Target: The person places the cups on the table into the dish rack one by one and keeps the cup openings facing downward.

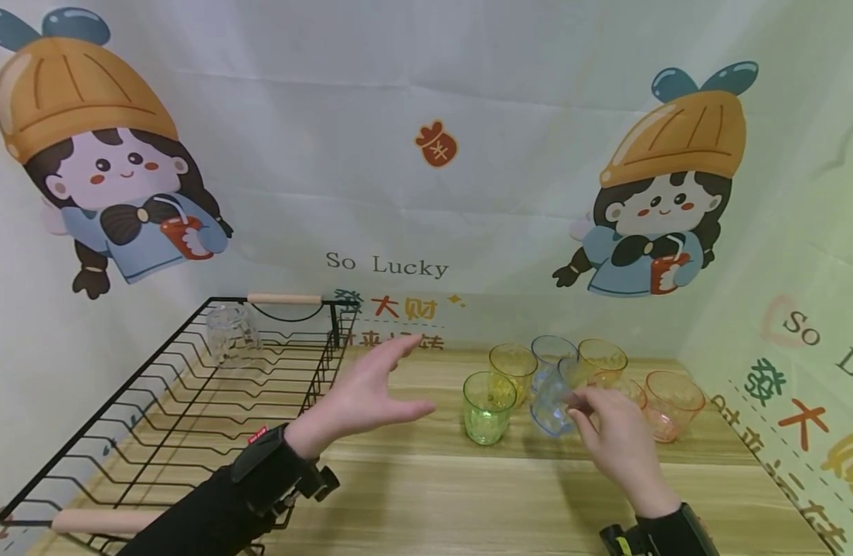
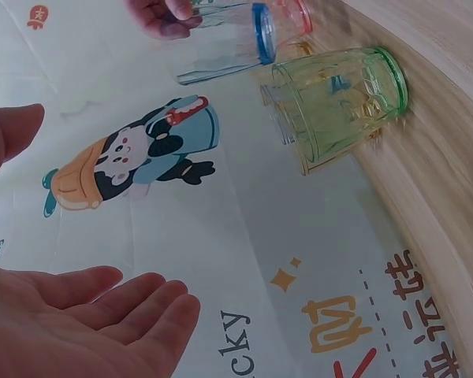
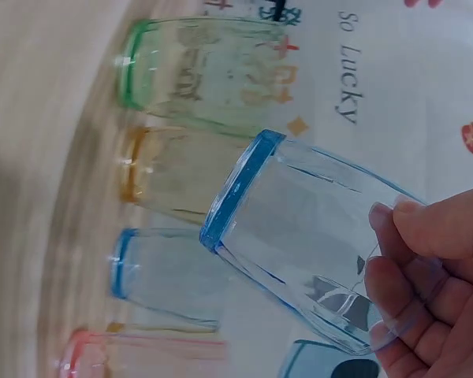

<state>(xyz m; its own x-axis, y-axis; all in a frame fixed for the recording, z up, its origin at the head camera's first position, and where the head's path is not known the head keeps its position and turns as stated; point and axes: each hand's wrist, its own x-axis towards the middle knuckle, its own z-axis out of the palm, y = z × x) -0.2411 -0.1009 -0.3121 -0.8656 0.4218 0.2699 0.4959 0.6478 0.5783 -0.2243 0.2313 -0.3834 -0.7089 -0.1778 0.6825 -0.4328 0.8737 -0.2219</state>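
Note:
My right hand (image 1: 617,440) pinches a clear blue glass (image 3: 307,244) near its rim, thumb outside and fingers curled at the edge. That glass hangs tilted, its thick blue base angled toward the tabletop. A green glass (image 1: 487,421) stands upright just left of it. Held in the air between the rack and the green glass, my left hand (image 1: 360,390) has its thumb apart from its extended fingers and nothing in it. Behind are a yellow glass (image 1: 513,374), another blue glass (image 1: 548,351) and a second yellow glass (image 1: 603,357).
To the left stands a black wire dish rack (image 1: 169,409) with wooden handles, a clear glass (image 1: 232,336) in its far left corner. Pinkish-orange glasses (image 1: 675,409) stand on the right of the wooden table (image 1: 454,502). A printed cloth (image 1: 510,170) backs the table.

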